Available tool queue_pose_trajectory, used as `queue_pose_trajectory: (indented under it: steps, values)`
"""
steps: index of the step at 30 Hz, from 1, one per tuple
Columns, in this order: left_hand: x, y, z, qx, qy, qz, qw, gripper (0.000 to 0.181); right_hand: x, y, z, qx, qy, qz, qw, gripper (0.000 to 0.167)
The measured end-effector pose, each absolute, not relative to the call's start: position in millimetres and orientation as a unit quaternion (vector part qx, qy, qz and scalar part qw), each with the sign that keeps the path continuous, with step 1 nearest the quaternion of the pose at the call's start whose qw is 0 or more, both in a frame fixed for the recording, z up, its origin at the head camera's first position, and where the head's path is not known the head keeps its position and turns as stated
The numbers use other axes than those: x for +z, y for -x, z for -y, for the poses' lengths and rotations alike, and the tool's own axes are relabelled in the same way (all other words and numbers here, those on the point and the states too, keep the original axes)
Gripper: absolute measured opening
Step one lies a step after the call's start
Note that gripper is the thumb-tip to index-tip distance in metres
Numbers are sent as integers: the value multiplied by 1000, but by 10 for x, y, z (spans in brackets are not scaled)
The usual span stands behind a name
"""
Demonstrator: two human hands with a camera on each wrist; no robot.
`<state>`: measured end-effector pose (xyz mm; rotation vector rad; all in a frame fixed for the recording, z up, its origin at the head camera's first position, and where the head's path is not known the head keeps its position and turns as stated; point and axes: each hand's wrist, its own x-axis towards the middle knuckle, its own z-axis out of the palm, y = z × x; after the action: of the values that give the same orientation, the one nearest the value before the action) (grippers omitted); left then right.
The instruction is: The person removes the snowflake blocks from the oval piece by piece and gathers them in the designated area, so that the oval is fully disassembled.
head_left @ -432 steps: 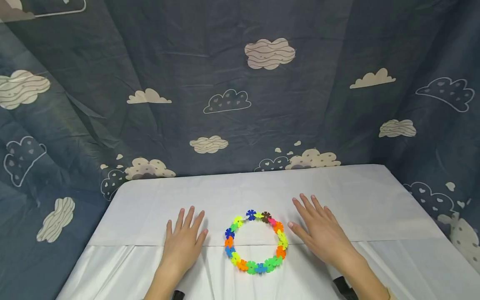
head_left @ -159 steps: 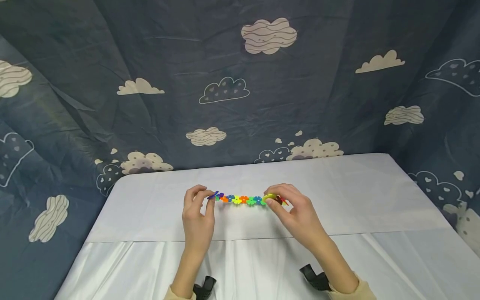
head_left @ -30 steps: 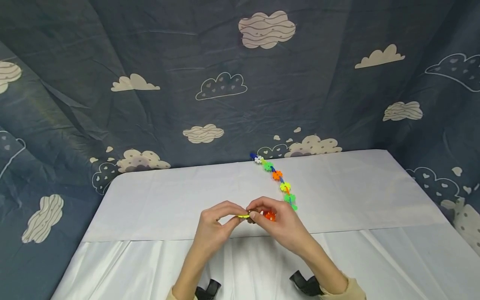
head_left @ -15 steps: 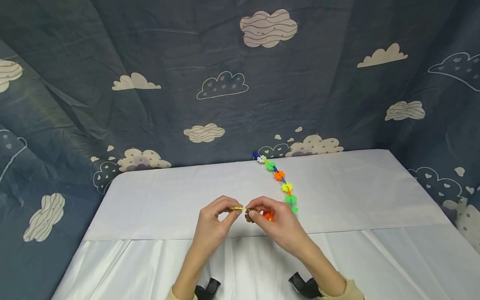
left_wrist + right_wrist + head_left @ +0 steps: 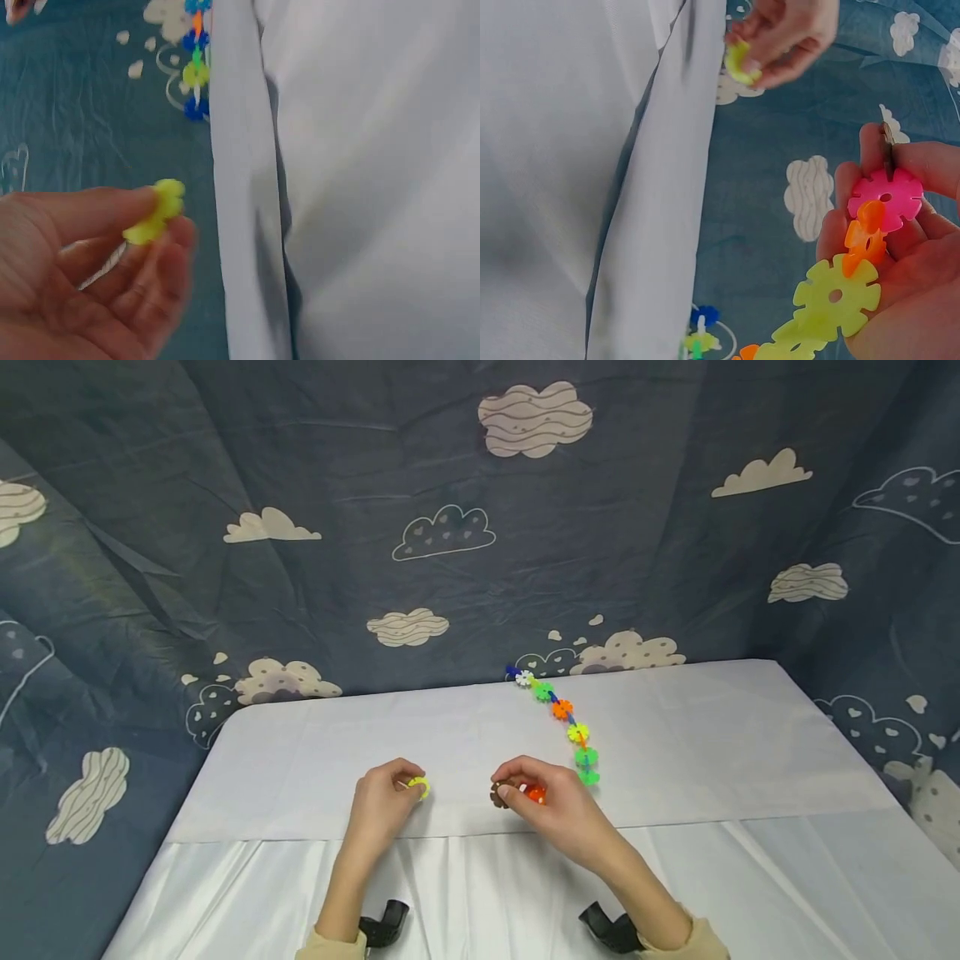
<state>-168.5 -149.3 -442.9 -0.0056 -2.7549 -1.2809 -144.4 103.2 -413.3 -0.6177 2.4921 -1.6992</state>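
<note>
Multicoloured plastic flower-disc chain (image 5: 577, 732) runs lengthwise away, right hand (image 5: 553, 800) pinching its brown end (image 5: 497, 793). Left hand (image 5: 379, 799) has a yellow plastic disc (image 5: 424, 785) pinched, off left of the chain.

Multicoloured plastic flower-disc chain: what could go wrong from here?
The yellow flower-shaped plastic disc could slip, since the left grip merely pinches it. The multicoloured plastic flower-disc chain might pop apart if tugged: its discs join slot to slot, and the right grip pinches it at the brown notched disc.
</note>
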Motion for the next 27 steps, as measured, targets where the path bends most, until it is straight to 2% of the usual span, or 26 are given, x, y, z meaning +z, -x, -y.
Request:
queue_pose_trajectory:
  steps: [4,7,17,27]
  values:
    - [-4511,1703,1665,-399,-31,916,8,9,-4146,1443,-1021,-548,196,-812,32,10]
    - [-4552,1705,1744,-386,-45,922,-2,9,-4156,1446,-1017,-547,196,-813,34,10]
    - [-4550,1709,1758,-334,-38,940,63,16,-4171,1451,-1012,-540,203,-816,29,10]
    - [-4281,1589,1391,-417,63,904,67,9,-4162,1439,-1007,-545,197,-814,26,10]
